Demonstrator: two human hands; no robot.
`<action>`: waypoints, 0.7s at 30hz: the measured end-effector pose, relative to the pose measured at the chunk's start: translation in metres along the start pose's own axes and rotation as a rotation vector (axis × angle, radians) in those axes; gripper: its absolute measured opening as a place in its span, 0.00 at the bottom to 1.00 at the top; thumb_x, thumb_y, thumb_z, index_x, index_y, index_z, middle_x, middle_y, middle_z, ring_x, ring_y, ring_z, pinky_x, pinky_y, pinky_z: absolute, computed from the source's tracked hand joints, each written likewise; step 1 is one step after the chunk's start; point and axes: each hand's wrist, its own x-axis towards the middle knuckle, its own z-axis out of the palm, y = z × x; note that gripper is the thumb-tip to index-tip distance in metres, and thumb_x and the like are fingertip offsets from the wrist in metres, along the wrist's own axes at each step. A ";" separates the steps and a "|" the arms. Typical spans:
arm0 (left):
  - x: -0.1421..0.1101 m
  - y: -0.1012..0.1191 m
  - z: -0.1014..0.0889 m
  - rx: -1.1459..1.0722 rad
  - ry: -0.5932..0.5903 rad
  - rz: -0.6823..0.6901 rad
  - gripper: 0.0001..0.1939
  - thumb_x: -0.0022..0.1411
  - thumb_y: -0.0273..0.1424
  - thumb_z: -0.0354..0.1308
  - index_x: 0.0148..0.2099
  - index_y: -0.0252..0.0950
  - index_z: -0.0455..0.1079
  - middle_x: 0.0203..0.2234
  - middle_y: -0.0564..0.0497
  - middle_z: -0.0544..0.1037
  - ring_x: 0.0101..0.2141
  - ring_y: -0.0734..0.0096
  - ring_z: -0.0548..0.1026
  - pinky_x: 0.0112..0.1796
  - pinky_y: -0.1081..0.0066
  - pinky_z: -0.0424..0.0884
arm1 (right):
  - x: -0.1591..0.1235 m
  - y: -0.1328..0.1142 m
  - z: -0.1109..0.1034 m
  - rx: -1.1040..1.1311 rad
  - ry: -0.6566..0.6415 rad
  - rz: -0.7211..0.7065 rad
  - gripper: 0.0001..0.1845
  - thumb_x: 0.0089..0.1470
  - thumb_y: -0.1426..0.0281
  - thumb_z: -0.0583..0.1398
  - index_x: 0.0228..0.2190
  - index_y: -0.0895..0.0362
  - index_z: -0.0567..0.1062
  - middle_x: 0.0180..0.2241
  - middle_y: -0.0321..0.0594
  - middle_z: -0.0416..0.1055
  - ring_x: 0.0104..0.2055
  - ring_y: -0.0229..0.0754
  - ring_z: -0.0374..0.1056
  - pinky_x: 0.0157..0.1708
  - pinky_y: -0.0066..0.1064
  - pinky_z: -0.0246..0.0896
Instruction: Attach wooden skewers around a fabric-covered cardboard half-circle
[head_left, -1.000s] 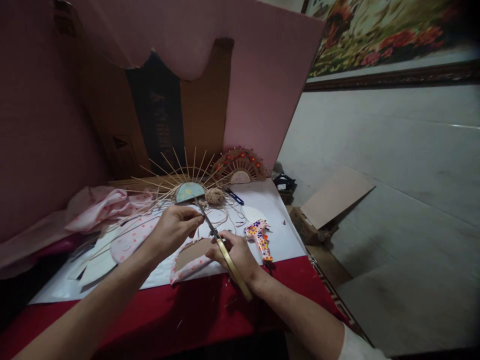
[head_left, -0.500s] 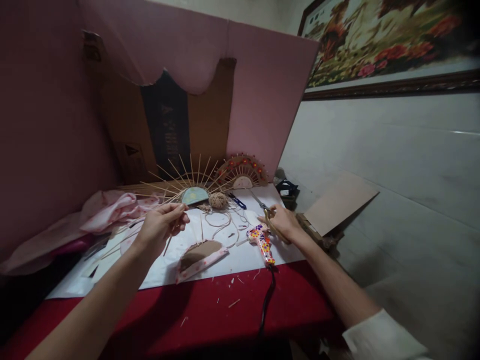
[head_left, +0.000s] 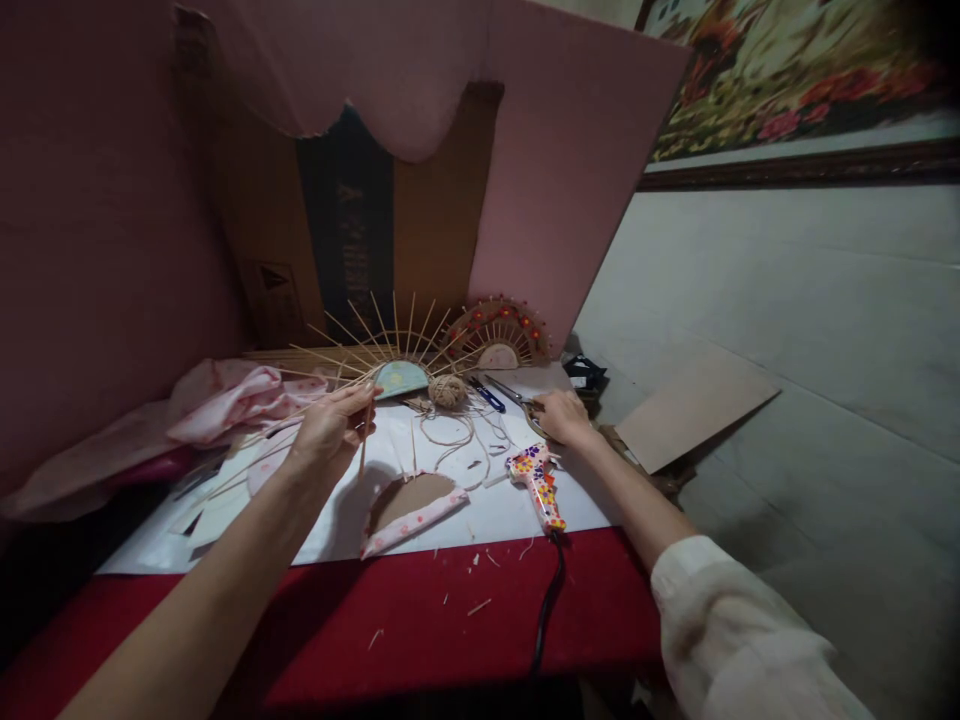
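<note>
My left hand (head_left: 334, 425) is closed on a thin wooden stick (head_left: 364, 455), which hangs down from its fingers. On the right, my right hand (head_left: 561, 414) has its fingers round the handles of the scissors (head_left: 516, 394), whose blades point away to the left at table level. Between the hands lies a half-round cardboard piece (head_left: 409, 500) edged with pink dotted fabric, with a few short sticks standing up at its curved side. A flower-patterned glue gun (head_left: 536, 482) rests just in front of my right hand.
Behind stand a light-blue half-round with fanned sticks (head_left: 401, 378), a ball of twine (head_left: 447, 391), blue thread snips (head_left: 489, 397) and a decorated fan (head_left: 499, 335). Pink fabric (head_left: 232, 400) lies left. The glue gun's black cord (head_left: 549, 610) crosses the red cloth (head_left: 450, 640).
My right hand has moved away and slightly up with the scissors, which now sit lower by the table, beyond the glue gun. My left hand still holds the stick. The view has shifted.
</note>
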 end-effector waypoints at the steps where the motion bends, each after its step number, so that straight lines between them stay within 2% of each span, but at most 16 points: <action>1: 0.001 -0.003 -0.002 -0.003 0.006 -0.003 0.10 0.40 0.28 0.63 0.29 0.30 0.72 0.15 0.56 0.68 0.17 0.81 0.63 0.19 0.78 0.58 | -0.005 -0.009 -0.003 0.004 0.030 -0.001 0.14 0.53 0.70 0.55 0.40 0.60 0.76 0.44 0.54 0.70 0.48 0.52 0.61 0.43 0.37 0.52; 3: 0.003 -0.009 -0.006 -0.003 0.034 -0.007 0.10 0.40 0.28 0.63 0.29 0.30 0.71 0.13 0.57 0.66 0.16 0.80 0.63 0.19 0.78 0.58 | -0.017 -0.031 -0.007 0.041 0.059 -0.056 0.16 0.57 0.68 0.51 0.42 0.59 0.74 0.46 0.52 0.69 0.49 0.49 0.61 0.44 0.36 0.53; 6: 0.002 -0.015 -0.012 0.021 0.084 -0.016 0.10 0.38 0.27 0.63 0.27 0.30 0.70 0.14 0.56 0.67 0.16 0.80 0.64 0.18 0.78 0.58 | -0.041 -0.069 -0.007 0.154 -0.055 -0.253 0.14 0.54 0.59 0.56 0.38 0.50 0.75 0.38 0.37 0.73 0.39 0.39 0.67 0.35 0.28 0.56; 8: 0.002 -0.017 -0.015 0.050 0.113 -0.028 0.10 0.37 0.26 0.64 0.26 0.31 0.69 0.14 0.56 0.68 0.16 0.79 0.64 0.17 0.78 0.58 | -0.057 -0.089 -0.003 0.289 -0.193 -0.460 0.18 0.50 0.54 0.59 0.37 0.54 0.75 0.35 0.39 0.73 0.36 0.40 0.66 0.33 0.28 0.56; 10: 0.001 -0.019 -0.016 0.082 0.147 -0.025 0.09 0.37 0.27 0.64 0.25 0.31 0.68 0.14 0.55 0.68 0.15 0.78 0.64 0.17 0.78 0.57 | -0.071 -0.102 0.003 0.298 -0.206 -0.543 0.22 0.47 0.52 0.61 0.36 0.56 0.74 0.33 0.41 0.72 0.35 0.41 0.65 0.33 0.30 0.55; 14: 0.003 -0.023 -0.017 0.106 0.196 0.004 0.09 0.38 0.28 0.64 0.25 0.32 0.68 0.14 0.57 0.67 0.15 0.81 0.62 0.17 0.79 0.55 | -0.086 -0.110 0.016 0.264 -0.115 -0.576 0.23 0.44 0.53 0.63 0.34 0.59 0.71 0.34 0.43 0.69 0.36 0.42 0.62 0.34 0.31 0.54; 21: 0.005 -0.032 -0.017 0.079 0.185 -0.021 0.10 0.38 0.29 0.64 0.24 0.32 0.67 0.15 0.57 0.67 0.16 0.81 0.63 0.18 0.78 0.56 | -0.088 -0.107 0.026 0.404 -0.166 -0.510 0.25 0.40 0.58 0.67 0.38 0.57 0.68 0.35 0.39 0.68 0.35 0.40 0.61 0.32 0.29 0.52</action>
